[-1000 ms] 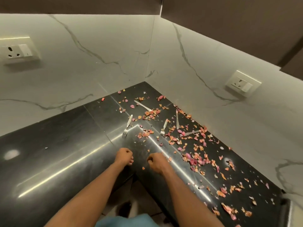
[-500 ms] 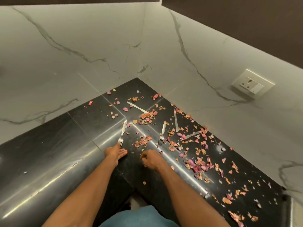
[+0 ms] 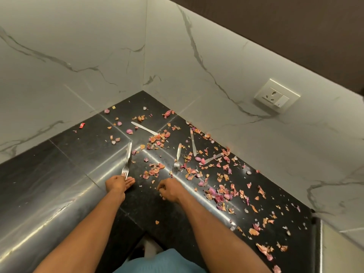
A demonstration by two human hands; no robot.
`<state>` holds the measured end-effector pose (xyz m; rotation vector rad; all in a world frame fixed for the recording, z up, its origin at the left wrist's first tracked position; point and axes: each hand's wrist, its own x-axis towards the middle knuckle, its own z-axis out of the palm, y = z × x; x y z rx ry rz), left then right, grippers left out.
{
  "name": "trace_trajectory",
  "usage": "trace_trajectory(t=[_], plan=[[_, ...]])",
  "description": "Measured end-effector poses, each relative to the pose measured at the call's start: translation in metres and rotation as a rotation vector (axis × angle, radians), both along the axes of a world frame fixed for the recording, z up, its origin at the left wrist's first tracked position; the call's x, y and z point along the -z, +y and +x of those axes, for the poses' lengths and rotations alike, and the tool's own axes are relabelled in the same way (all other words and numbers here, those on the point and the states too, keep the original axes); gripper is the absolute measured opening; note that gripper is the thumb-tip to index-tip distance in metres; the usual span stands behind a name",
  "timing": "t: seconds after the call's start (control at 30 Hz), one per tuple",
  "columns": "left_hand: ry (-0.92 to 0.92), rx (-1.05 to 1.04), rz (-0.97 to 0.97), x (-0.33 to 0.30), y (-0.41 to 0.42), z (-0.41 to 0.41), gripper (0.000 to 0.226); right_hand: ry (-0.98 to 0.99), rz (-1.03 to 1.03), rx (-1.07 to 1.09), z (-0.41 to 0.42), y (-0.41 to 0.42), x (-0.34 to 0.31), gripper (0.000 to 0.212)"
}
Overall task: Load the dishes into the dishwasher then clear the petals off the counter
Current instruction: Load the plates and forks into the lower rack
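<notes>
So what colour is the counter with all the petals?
Shiny black counter, seen from the head camera.

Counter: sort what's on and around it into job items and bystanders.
Job: left fork, at the left hand; right fork, just beyond the right hand; three knives; petals on the counter.

Bystanders: wall socket; red scrap.

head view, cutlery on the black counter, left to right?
Steel fork at the left hand → butter knife near the corner → steel fork above the right hand → upright-lying knife → petal-covered utensil by the right wall.
</notes>
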<state>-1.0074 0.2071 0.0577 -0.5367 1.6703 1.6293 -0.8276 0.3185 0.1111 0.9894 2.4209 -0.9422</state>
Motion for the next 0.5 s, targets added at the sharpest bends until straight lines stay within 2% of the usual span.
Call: trace_trajectory(t=[0.17,0.37,0.43,0.5], plan=[[0.085,0.030,-0.013,-0.003,-0.001,0.010,0.011,0.053,0.036,0.034,0.007,0.002,-0.010,0.026],[0.246,0.262,-0.020,-0.006,-0.001,0.039,0.012,0.103,0.071,0.092,0.026,-0.003,-0.011,0.031],[0.273,0.361,0.000,-0.005,-0.002,0.052,0.016,0.160,0.020,0.199,0.035,-0.004,-0.011,0.037],[0.308,0.498,0.017,-0.006,-0.006,0.067,0.018,0.280,-0.121,0.372,0.045,-0.007,-0.012,0.048]])
